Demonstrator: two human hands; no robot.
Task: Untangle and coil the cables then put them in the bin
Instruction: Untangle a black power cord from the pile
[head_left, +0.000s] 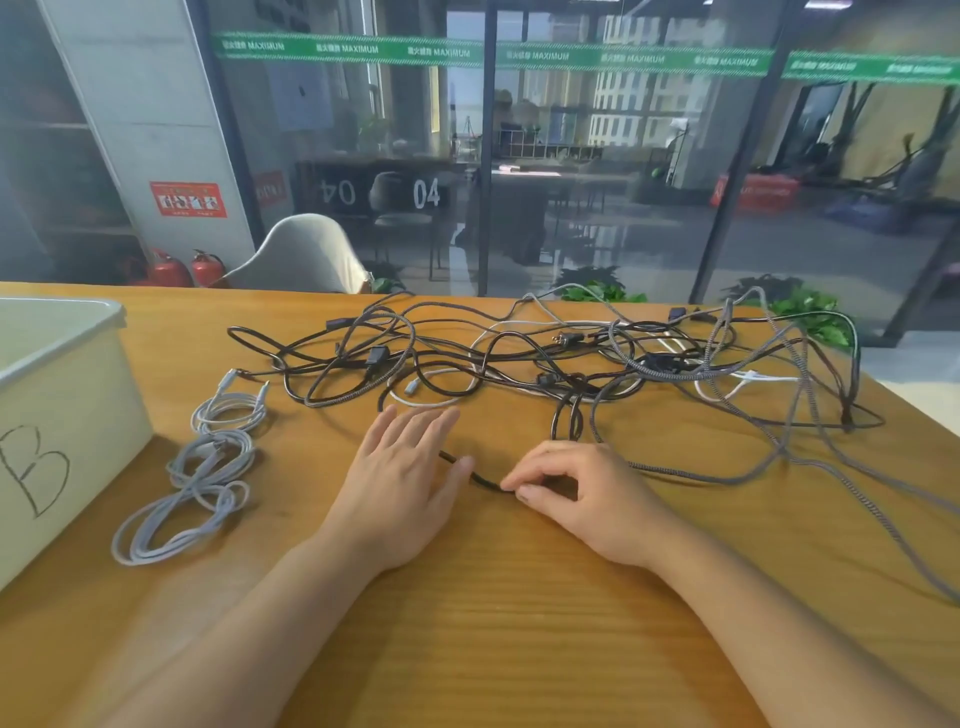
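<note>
Right hand (582, 493): thumb and forefinger closed in a pinch grip on the near end of a dark cable (480, 479), low on the table (519, 623).
Left hand (400, 478): fingers straight, palm down, lying over the same dark cable just beside the pinch; no grip taken.
Step in hand: judged to be freeing one dark cable from the heap. Best done by drawing the pinched end slowly toward the body while the flat hand steadies the slack, stopping at any snag to lift crossing loops off, not tugging.
Coiled cables (197, 478): pale grey, looped, left of the hands, beside the bin, not yet inside.
Bin (62, 395): cream plastic, far left; handwritten "B" on its side.
Tangle (571, 358): dark, grey braided and white cables, spread across the far half of the table.
Glass wall (597, 156): green band reading "MAXIMUM", repeated; number "04" in white.
</note>
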